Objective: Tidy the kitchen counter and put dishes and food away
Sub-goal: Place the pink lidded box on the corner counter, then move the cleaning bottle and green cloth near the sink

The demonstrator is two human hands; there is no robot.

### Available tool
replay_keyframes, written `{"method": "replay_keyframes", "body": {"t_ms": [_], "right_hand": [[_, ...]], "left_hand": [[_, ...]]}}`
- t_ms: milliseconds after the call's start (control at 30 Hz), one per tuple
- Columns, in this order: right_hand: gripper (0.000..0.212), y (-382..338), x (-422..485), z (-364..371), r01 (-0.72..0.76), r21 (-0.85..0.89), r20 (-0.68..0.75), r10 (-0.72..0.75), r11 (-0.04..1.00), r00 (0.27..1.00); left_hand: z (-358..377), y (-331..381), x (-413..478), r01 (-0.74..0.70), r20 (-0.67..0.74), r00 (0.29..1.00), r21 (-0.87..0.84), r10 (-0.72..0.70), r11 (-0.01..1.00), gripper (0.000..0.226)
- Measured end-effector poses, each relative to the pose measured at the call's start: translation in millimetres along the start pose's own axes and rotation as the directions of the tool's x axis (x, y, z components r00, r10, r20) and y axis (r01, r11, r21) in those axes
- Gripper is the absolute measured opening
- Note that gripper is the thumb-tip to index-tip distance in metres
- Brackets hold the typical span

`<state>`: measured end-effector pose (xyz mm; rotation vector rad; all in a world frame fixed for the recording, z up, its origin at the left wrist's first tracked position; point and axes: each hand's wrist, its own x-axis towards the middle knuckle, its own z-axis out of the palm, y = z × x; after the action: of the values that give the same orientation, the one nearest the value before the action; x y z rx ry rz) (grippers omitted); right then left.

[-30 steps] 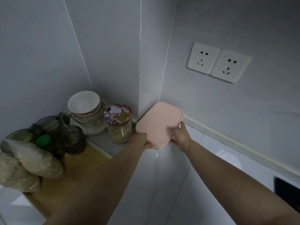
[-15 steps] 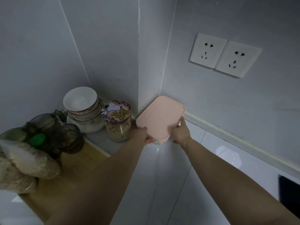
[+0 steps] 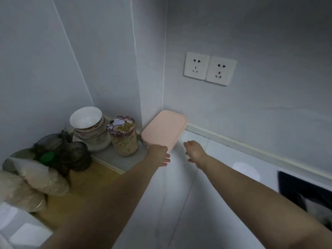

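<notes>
- Sitting in the corner where the two walls meet, at centre frame, the pink lidded box [image 3: 164, 129] lies flat on the white desk [image 3: 179, 203]. Its far edges are close against the wall. It is judged to be parked there to leave the open surface in front free.
- Left hand [image 3: 159, 154]: at the near corner of the box, fingers [image 3: 166, 160] loosely bent downward, nothing held. It covers that corner, so whether it touches the box cannot be told.
- Right hand [image 3: 195, 151]: just beside the near-right edge of the box, with a sliver of desk showing between them. The fingers are relaxed and hold nothing.
- Judgement: the hands flank the box on both sides, which suits a two-handed set-down. The placing step looks complete, since neither hand grips the box.
- Left of the box, a jar with a cartoon-dog lid [image 3: 124, 137] stands just beside it, filled with pale flakes. Next comes a stack of bowls [image 3: 86, 124].
- Toward lower left are dark glass lids [image 3: 71, 151] and bags of grain [image 3: 32, 180]. Everything lines up along the wall, so this is probably the storage row.
- Twin sockets [image 3: 209, 69], upper right, are well above the box with nothing plugged in.
- Risk: the jar stands close to the left forearm, so a careless sideways move could tip it.
</notes>
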<state>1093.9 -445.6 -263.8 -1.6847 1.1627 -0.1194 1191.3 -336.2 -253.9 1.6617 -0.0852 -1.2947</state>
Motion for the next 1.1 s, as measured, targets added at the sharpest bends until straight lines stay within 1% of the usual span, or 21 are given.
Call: {"method": "replay_keyframes", "body": {"t_ms": [33, 67, 100, 133, 167, 200, 233, 300, 467, 533, 600, 633, 700, 767, 800, 867, 933, 1067, 1100], "right_hand": [[0.037, 1, -9, -9, 0.06, -0.056, -0.037, -0.062, 0.997, 0.997], [0.04, 4, -19, -19, 0.119, -0.121, -0.078, -0.129, 0.985, 0.989], [0.042, 6, -32, -30, 0.17, -0.169, -0.113, -0.19, 0.971, 0.975], [0.041, 9, -44, -42, 0.204, -0.197, -0.136, -0.233, 0.959, 0.963], [0.041, 11, -51, -50, 0.227, -0.222, -0.149, -0.264, 0.948, 0.953], [0.04, 17, -63, -64, 0.249, -0.246, -0.174, -0.295, 0.937, 0.939], [0.04, 22, -73, -75, 0.266, -0.281, -0.193, -0.325, 0.922, 0.926], [0.041, 34, -96, -103, 0.292, -0.355, -0.232, -0.386, 0.888, 0.893], [0.042, 75, -164, -179, 0.29, -0.579, -0.29, -0.525, 0.762, 0.8], [0.043, 100, -195, -212, 0.246, -0.639, -0.316, -0.54, 0.729, 0.78], [0.044, 127, -225, -241, 0.182, -0.692, -0.354, -0.549, 0.698, 0.757], [0.045, 141, -240, -256, 0.147, -0.715, -0.374, -0.552, 0.684, 0.745], [0.046, 165, -268, -280, 0.079, -0.753, -0.401, -0.551, 0.654, 0.732], [0.046, 203, -306, -310, -0.005, -0.762, -0.448, -0.521, 0.647, 0.726], [0.046, 222, -323, -323, -0.033, -0.755, -0.468, -0.503, 0.655, 0.726], [0.047, 260, -358, -346, -0.091, -0.734, -0.508, -0.455, 0.673, 0.731], [0.047, 295, -392, -368, -0.151, -0.72, -0.549, -0.423, 0.677, 0.721], [0.047, 365, -465, -414, -0.261, -0.651, -0.646, -0.34, 0.712, 0.683], [0.046, 375, -474, -420, -0.276, -0.642, -0.657, -0.328, 0.715, 0.679]], "left_hand": [[8, 3, -8, -0.086, -0.005, 0.996, 0.115, 0.087, 0.99, 0.031], [17, 3, -15, -0.197, -0.048, 0.975, 0.27, 0.218, 0.943, 0.028], [26, 1, -24, -0.304, -0.089, 0.921, 0.441, 0.378, 0.845, 0.022], [35, -1, -32, -0.378, -0.088, 0.849, 0.586, 0.521, 0.717, 0.019], [41, -2, -38, -0.42, -0.055, 0.786, 0.683, 0.616, 0.597, 0.023], [54, -5, -50, -0.452, 0.002, 0.739, 0.743, 0.674, 0.494, 0.027], [63, -6, -59, -0.476, 0.054, 0.704, 0.776, 0.709, 0.413, 0.031], [90, -9, -78, -0.51, 0.148, 0.647, 0.813, 0.748, 0.281, 0.036], [166, -26, -126, -0.583, 0.377, 0.504, 0.812, 0.777, -0.016, 0.048], [204, -40, -146, -0.596, 0.466, 0.449, 0.792, 0.763, -0.133, 0.054], [241, -57, -165, -0.584, 0.533, 0.411, 0.777, 0.74, -0.235, 0.061], [260, -66, -173, -0.584, 0.56, 0.395, 0.765, 0.728, -0.272, 0.063], [292, -81, -188, -0.607, 0.59, 0.365, 0.737, 0.72, -0.297, 0.064], [339, -104, -210, -0.636, 0.633, 0.323, 0.696, 0.704, -0.334, 0.065], [360, -116, -221, -0.649, 0.651, 0.305, 0.676, 0.695, -0.349, 0.065], [403, -145, -243, -0.68, 0.697, 0.296, 0.634, 0.653, -0.368, 0.065], [443, -171, -265, -0.689, 0.746, 0.278, 0.594, 0.605, -0.415, 0.064], [525, -221, -309, -0.662, 0.852, 0.179, 0.474, 0.492, -0.58, 0.067], [535, -227, -313, -0.649, 0.866, 0.17, 0.457, 0.47, -0.609, 0.068]]}}
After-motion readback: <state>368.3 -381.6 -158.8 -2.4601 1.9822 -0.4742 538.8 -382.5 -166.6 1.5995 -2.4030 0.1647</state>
